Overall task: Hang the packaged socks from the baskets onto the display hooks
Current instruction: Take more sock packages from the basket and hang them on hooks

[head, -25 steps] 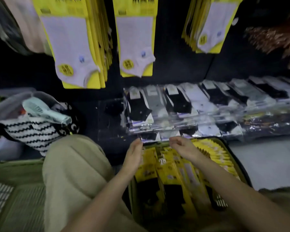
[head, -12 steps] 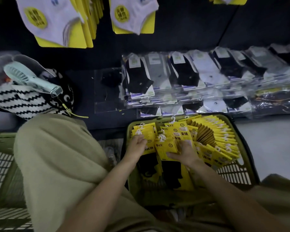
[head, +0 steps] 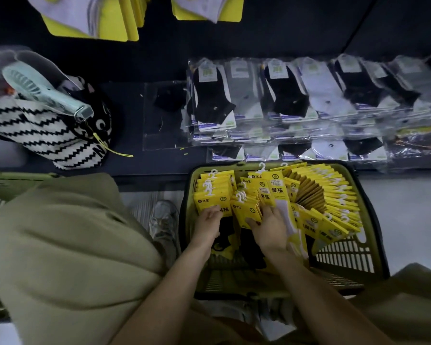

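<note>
A green basket (head: 343, 260) on the floor holds several yellow sock packs (head: 316, 195) with white hooks, fanned out to the right. My left hand (head: 208, 224) grips the lower edge of the left stack of packs (head: 213, 195). My right hand (head: 269, 226) has its fingers curled round the middle bunch of packs (head: 249, 207), thumb to the left. Yellow packs with white socks (head: 95, 16) hang on the dark display wall at the top.
Clear-wrapped black, grey and white socks (head: 284, 103) lie in rows on the low shelf behind the basket. A zigzag bag (head: 47, 130) with a pale fan (head: 45, 93) sits at left. My knee (head: 67, 245) and shoe (head: 163, 222) are beside the basket; another green basket (head: 0, 188) stands far left.
The view tilted down from the hanging display to the basket. Both hands dropped from the basket's far rim into the yellow packs and closed on them.
</note>
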Demonstrator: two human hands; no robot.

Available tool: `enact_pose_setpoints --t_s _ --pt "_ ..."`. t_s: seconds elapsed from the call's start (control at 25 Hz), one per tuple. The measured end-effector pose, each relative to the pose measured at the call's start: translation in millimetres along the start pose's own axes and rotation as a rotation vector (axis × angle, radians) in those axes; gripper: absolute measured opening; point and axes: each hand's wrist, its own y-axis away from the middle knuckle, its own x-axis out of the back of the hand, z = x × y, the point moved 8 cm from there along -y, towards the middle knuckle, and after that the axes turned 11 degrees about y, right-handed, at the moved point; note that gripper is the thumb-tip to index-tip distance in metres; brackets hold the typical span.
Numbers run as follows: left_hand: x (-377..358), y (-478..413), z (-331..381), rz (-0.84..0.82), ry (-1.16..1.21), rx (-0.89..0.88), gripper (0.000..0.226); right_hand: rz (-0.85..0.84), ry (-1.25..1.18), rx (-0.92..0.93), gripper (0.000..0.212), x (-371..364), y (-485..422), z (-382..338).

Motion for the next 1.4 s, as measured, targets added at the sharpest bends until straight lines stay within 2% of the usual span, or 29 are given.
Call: enact_pose_setpoints --t_s 0.08,0.16,0.24,0.36,0.52,0.6,0.68,0.76,0.84,0.92,1.0,1.16,1.24,1.32,1.4 --pt "3.2 -0.9 -1.6 0.018 0.009 0.002 0.031 0.009 -0.025 0.001 0.050 -0.8 1.5 1.8" --pt "4.9 -2.4 -1.2 0.016 -0.011 0.006 0.027 -0.066 -0.065 -0.034 0.048 -7.4 -1.2 4.0" --pt "5.0 -4.3 -0.3 0.000 -0.040 0.027 0.024 -0.164 -0.119 -0.068 0.051 -13.7 -7.7 4.3" --pt "7.6 -8.3 2.0 -0.019 -0.074 0.061 0.017 -0.207 -0.135 -0.118 0.058 -7.2 -16.8 9.3" --pt "3.6 -12.3 5.8 -0.097 -0.123 0.046 0.024 -0.239 -0.305 -0.122 0.052 14.6 -14.0 24.4" --pt "-7.7 -12.4 11.9 -0.164 -0.192 0.013 0.033 -0.252 -0.434 -0.073 0.043 34.8 -10.5 25.2" --pt "-25.6 -12.3 22.2 -0.256 -0.264 -0.051 0.058 -0.280 -0.527 0.016 0.033 60.1 -7.0 15.0" --pt "-39.5 -9.8 39.2 -0.308 -0.228 -0.139 0.073 -0.316 -0.617 0.094 0.026 84.5 -3.7 -1.7" --pt "-43.2 -5.1 60.7 -0.315 -0.138 -0.220 0.069 -0.340 -0.703 0.155 0.018 104.3 -2.6 -18.9" --pt "-43.8 0.1 83.3 -0.353 -0.091 -0.293 0.049 -0.362 -0.775 0.189 0.013 120.5 -2.4 -34.4" --pt "-44.3 8.6 109.7 -0.414 -0.037 -0.367 0.028 -0.371 -0.835 0.221 0.021 136.3 -4.3 -50.3" --pt "-47.0 29.4 161.0 -0.493 0.063 -0.459 0.023 -0.351 -0.979 0.325 0.037 175.1 -11.1 -84.9" --pt "-46.9 38.9 181.6 -0.479 0.101 -0.510 0.029 -0.301 -0.989 0.395 0.046 195.0 -14.3 -99.7" --pt "-42.2 47.1 206.1 -0.410 0.132 -0.599 0.031 -0.138 -0.950 0.341 0.058 212.8 -21.4 -102.6" --pt "-39.9 57.7 233.5 -0.395 0.172 -0.684 0.028 0.080 -0.908 0.224 0.054 235.3 -26.4 -101.7"
